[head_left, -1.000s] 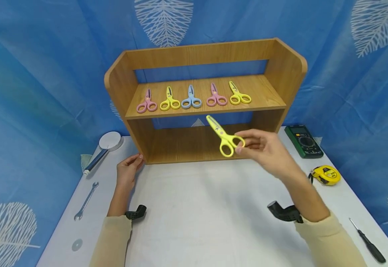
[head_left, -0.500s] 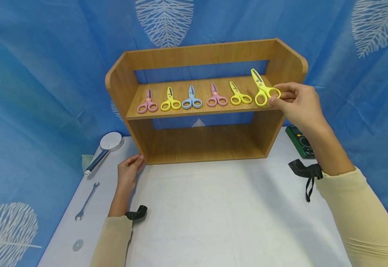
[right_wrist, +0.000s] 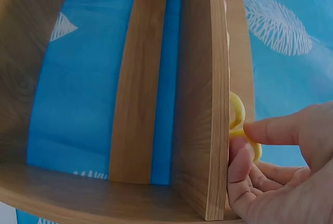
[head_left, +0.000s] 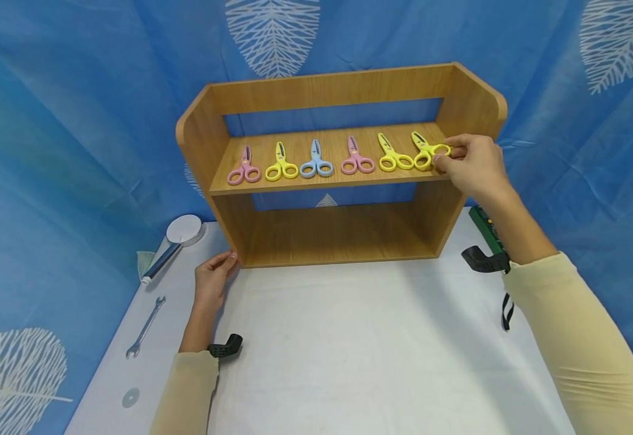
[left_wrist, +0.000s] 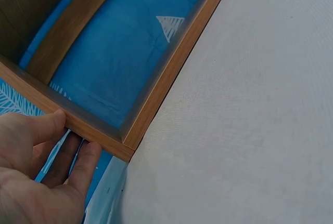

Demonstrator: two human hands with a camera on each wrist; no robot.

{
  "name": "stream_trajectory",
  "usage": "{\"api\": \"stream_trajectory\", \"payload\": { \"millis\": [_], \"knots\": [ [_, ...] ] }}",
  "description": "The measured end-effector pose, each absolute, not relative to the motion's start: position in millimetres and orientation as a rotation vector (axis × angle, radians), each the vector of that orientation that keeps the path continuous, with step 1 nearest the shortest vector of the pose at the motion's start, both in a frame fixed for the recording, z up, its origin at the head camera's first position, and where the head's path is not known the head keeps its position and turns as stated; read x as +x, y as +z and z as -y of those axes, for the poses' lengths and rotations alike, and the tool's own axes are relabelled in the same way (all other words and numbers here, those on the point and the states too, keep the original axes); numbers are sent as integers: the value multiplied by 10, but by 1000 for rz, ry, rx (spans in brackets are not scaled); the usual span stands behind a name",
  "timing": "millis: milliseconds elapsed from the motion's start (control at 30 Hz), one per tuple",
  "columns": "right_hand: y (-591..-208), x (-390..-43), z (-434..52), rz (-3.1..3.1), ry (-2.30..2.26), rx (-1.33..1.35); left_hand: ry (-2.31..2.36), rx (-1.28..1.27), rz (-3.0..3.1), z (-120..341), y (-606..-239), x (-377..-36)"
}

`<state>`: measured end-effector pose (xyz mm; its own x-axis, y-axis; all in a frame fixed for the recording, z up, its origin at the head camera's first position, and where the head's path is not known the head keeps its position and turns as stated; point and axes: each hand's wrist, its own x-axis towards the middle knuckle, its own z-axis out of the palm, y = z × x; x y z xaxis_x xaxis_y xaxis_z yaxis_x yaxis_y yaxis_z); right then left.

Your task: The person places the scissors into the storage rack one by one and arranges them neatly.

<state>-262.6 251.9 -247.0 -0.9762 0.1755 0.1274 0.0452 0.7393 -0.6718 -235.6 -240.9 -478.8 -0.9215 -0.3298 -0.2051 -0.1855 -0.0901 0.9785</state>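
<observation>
On the upper board of a wooden desk shelf (head_left: 327, 90), my right hand (head_left: 474, 163) pinches yellow scissors (head_left: 420, 142) by a handle loop at the right end of a row. In the right wrist view the thumb and a finger are on the yellow loops (right_wrist: 238, 110), beside the board's front edge. To their left lie yellow scissors (head_left: 386, 145), pink scissors (head_left: 353, 145), blue scissors (head_left: 315, 151), more yellow scissors (head_left: 280, 152) and pink scissors (head_left: 246, 158), blades pointing back. My left hand (head_left: 213, 281) touches the shelf's lower left front corner, fingertips on the side panel (left_wrist: 99, 133).
Left on the white table (head_left: 327, 338) lie a magnifying glass (head_left: 184, 229), a wrench (head_left: 146, 326) and a grey disc (head_left: 130, 397). A green multimeter (head_left: 485, 228) sits on the right, partly behind my right arm. Blue patterned cloth (head_left: 77, 151) hangs around the table.
My right hand has carried the yellow scissors from in front of the shelf up and right, then lowered them to the upper board's right end. My left hand has stayed at the corner.
</observation>
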Motion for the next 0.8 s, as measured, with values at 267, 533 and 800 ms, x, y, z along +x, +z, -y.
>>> {"api": "stream_trajectory", "payload": {
  "millis": [267,533,800],
  "knots": [
    [-2433,-2672,-2487,2864,975,-142,-2174,561,2009,2415,-4790,-2358],
    [-2457,-2670,-2481,2876,929,-130,-2166,545,2007,2409,-4805,-2364],
    [-2634,-2480,-2532,2577,1047,-72,-1983,488,2075,2360,-4696,-2314]
  ]
}}
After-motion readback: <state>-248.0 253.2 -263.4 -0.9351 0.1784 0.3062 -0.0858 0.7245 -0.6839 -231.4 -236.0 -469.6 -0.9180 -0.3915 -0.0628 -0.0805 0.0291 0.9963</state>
